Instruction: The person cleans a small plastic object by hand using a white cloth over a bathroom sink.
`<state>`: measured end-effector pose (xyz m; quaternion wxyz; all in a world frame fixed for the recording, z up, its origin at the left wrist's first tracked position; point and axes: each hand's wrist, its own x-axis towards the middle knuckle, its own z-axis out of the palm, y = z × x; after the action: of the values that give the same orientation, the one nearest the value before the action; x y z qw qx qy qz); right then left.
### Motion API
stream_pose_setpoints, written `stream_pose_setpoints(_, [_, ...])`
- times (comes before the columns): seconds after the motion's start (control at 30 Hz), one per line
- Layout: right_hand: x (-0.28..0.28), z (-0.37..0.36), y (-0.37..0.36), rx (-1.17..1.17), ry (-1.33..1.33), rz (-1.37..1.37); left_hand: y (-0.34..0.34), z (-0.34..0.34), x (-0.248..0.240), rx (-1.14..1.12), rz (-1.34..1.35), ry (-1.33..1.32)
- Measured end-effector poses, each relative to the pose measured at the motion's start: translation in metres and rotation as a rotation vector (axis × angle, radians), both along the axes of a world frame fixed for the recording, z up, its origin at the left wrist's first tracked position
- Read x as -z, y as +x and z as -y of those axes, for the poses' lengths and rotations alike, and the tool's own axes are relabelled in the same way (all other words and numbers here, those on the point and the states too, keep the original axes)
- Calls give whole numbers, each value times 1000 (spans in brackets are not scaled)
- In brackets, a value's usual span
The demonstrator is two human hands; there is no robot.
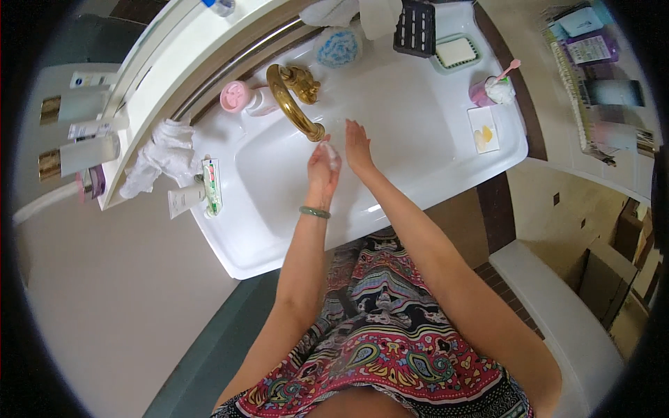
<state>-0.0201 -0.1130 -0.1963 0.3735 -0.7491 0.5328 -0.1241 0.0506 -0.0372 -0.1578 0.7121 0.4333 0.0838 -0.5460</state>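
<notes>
My left hand [322,171] is held over the white sink basin [265,181], palm toward the right, with white soap foam on its fingers; a green bangle sits on that wrist. My right hand [358,148] is beside it, fingers straight and apart, a small gap between the two hands. Both are just below the spout of the gold tap [293,104]. Neither hand holds an object.
On the sink rim: a white crumpled cloth [164,157], a white tube [185,200], a toothpaste tube [212,184], a pink round jar [235,95], a blue sponge [337,47], a soap dish [456,52], a pink cup [491,90]. A shelf of bottles [592,63] stands right.
</notes>
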Motion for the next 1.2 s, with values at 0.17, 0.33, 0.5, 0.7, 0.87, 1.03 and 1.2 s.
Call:
stream_pose_setpoints(0.17, [-53, -22, -36, 217, 416, 420, 10, -2, -5, -129, 67, 275])
stream_pose_setpoints(0.33, [-75, -32, -55, 160, 312, 402, -3, -7, -8, -158, 126, 407])
stream_pose_setpoints(0.5, [-74, -42, -60, -124, -109, 383, -45, 3, -21, -79, -68, 194])
stream_pose_setpoints(0.7, [-74, -2, -93, -206, 66, 220, -58, 5, -41, 245, -198, 151])
stream_pose_setpoints(0.87, [-96, 50, -123, 2, 236, 150, -68, 38, -37, 652, 401, 449])
stream_pose_setpoints(1.03, [-153, 104, -132, 137, 203, 397, -71, 108, -57, 406, 341, 189])
stream_pose_setpoints(1.2, [-208, 184, -113, 78, -247, 508, -67, 178, -118, 399, -207, -50])
